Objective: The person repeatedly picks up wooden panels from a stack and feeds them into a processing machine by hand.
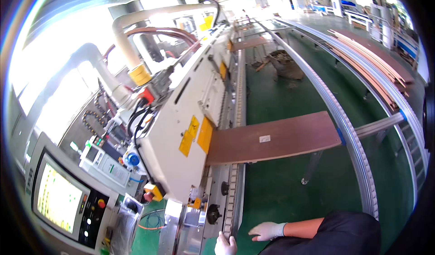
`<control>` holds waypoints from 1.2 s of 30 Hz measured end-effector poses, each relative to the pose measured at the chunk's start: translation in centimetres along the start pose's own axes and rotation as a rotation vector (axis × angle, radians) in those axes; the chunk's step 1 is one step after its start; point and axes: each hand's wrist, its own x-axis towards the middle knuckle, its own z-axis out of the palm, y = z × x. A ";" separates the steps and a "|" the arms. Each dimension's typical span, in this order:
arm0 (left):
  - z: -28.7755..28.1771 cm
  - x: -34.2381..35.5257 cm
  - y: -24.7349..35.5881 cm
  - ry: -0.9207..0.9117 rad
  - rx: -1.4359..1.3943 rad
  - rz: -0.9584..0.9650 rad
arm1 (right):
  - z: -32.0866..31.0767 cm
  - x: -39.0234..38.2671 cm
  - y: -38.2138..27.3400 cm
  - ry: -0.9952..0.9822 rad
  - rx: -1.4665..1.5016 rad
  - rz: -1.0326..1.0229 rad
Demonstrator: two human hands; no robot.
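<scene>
The gloved left hand [225,245], half cut off by the lower edge, rests on the conveyor rail [235,196], its grip unreadable, while the gloved right hand [267,231] just beside it hovers flat and empty, one brown panel [272,139] lying well beyond both.
</scene>
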 end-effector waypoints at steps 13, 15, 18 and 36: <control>-3.0 -18.9 -6.5 0.325 0.211 -0.218 | 13.1 -10.9 15.7 -0.053 0.067 0.515; -2.6 -23.8 -7.8 0.460 0.237 -0.328 | 14.5 -11.9 19.3 -0.130 0.220 0.703; 2.9 -34.2 -11.4 0.434 -0.290 -0.814 | 12.7 -12.7 9.2 -0.222 0.106 0.592; 15.1 -69.0 1.8 0.317 -0.615 -1.697 | 32.4 7.6 -8.8 -0.990 -0.130 0.077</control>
